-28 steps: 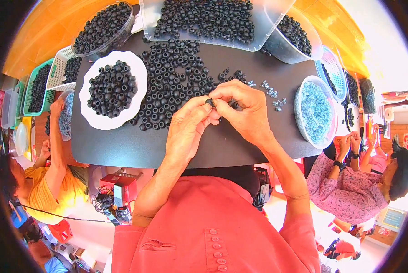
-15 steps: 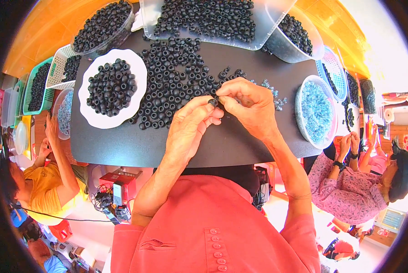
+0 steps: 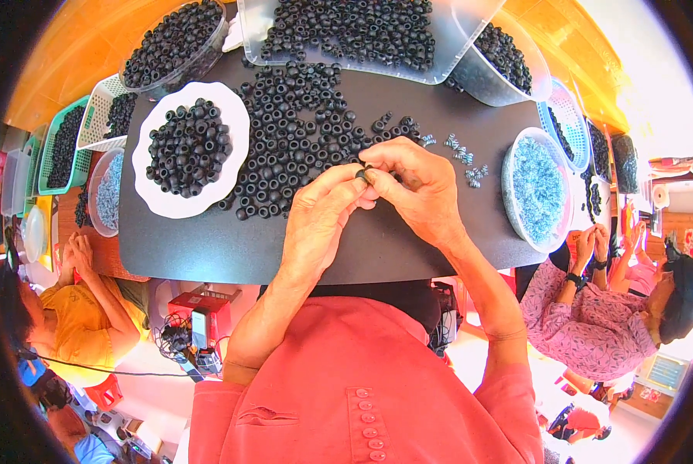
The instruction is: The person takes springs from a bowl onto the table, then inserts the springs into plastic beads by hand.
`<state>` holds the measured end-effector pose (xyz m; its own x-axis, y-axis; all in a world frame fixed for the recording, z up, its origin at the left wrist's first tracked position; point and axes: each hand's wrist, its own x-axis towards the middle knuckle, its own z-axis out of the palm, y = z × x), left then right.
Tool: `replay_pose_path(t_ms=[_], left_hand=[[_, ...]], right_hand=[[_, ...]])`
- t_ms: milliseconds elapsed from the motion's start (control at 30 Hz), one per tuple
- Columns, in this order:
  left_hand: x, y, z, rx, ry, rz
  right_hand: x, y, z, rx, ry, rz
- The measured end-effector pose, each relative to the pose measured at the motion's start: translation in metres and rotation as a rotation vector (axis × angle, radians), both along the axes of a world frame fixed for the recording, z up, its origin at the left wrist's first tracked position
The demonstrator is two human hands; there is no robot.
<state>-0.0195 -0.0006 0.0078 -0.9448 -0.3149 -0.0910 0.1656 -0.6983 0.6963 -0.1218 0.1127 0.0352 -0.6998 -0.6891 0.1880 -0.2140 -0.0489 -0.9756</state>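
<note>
Above the dark table, my left hand (image 3: 321, 216) pinches a small round black plastic piece (image 3: 362, 175) between thumb and fingers. Thumb and fingertips of my right hand (image 3: 421, 189) close on the same piece from the other side, covering much of it; anything else in that pinch is hidden. Just beyond my hands, many loose black round pieces with holes (image 3: 284, 139) are spread over the table. Several small metal coil springs (image 3: 460, 151) lie to the right of my right hand.
A white scalloped plate (image 3: 149, 185) heaped with black pieces stands at left. Clear bins (image 3: 439, 71) of them line the far edge. A bowl of springs (image 3: 509, 209) is at right. Co-workers sit on both sides, one in a yellow shirt (image 3: 91, 332), one in a patterned top (image 3: 586, 332).
My right hand has come in against the left, its fingertips now meeting the black piece. At left, the co-worker's raised hand has dropped to join the other.
</note>
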Motion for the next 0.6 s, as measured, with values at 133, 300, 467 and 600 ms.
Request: replay_pose_path(t_ms=[133,300,467,600], left_hand=[[0.0,-0.001,-0.004,0.113,0.011,-0.009],[0.001,-0.003,-0.004,0.159,-0.013,-0.034],[0.0,-0.004,-0.006,0.182,-0.003,-0.071],[0.002,-0.004,-0.008,0.188,-0.036,-0.058]], right_hand=[[-0.001,0.002,0.0,0.014,0.293,0.04],[0.004,0.0,-0.003,0.043,0.528,-0.037],[0.011,-0.001,-0.01,0.027,0.518,-0.118],[0.01,-0.011,-0.019,-0.072,0.829,-0.179]])
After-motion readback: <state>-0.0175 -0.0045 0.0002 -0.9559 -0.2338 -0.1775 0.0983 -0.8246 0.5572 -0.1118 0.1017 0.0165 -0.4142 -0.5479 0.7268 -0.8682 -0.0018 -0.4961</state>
